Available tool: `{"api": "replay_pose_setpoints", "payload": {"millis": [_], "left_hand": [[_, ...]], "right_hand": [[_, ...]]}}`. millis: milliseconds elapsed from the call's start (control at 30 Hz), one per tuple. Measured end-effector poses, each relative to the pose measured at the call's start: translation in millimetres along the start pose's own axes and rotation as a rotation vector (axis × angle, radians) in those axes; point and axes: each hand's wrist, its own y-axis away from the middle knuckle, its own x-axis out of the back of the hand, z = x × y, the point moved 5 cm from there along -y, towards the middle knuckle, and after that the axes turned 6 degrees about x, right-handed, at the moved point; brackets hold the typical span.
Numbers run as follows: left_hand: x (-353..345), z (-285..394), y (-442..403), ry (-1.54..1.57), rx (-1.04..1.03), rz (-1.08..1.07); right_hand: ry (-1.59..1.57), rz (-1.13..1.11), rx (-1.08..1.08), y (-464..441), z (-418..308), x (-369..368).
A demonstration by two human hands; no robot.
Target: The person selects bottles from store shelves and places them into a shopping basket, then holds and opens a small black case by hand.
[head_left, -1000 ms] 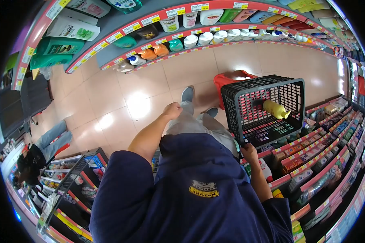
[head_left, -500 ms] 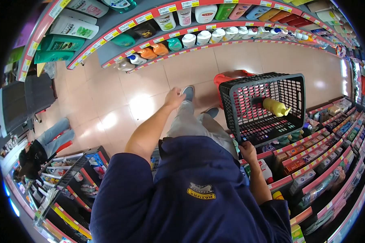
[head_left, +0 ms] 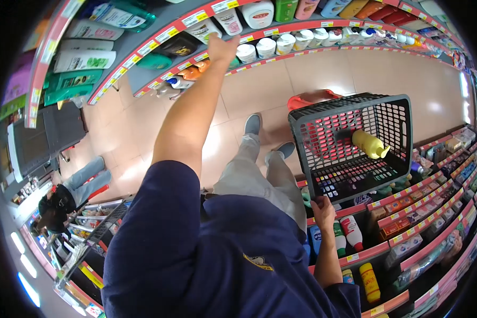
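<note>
While in right fingers' [head_left: 318, 203] grasp, black latticed basket [head_left: 350, 106]; left fingers [head_left: 230, 44], grip unclear

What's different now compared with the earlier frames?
The left hand has reached forward to the shelf, at a white bottle; whether it grips that is unclear. The right hand stays at the black basket's near corner; the yellow bottle still lies inside.
</note>
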Motion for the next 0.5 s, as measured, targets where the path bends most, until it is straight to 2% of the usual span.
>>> {"api": "replay_pose_setpoints", "payload": {"millis": [67, 233, 333, 367, 500], "left_hand": [[1, 13, -17, 0.132, 0.055, 0.029], [-7, 34, -51, 0.126, -0.091, 0.174], [-9, 44, -64, 0.055, -0.043, 0.152], [-10, 46, -66, -0.034, 0.083, 0.116], [-12, 57, -73, 0.005, 0.001, 0.148]], "right_hand": [[-0.031, -0.006, -0.031, -1, 3, -1], [-0.068, 0.011, -0.033, -2, -2, 5], [-0.071, 0.007, -0.058, -3, -1, 4], [-0.073, 0.010, -0.065, -2, -2, 6], [-0.095, 0.011, -0.086, -3, 1, 4]]}}
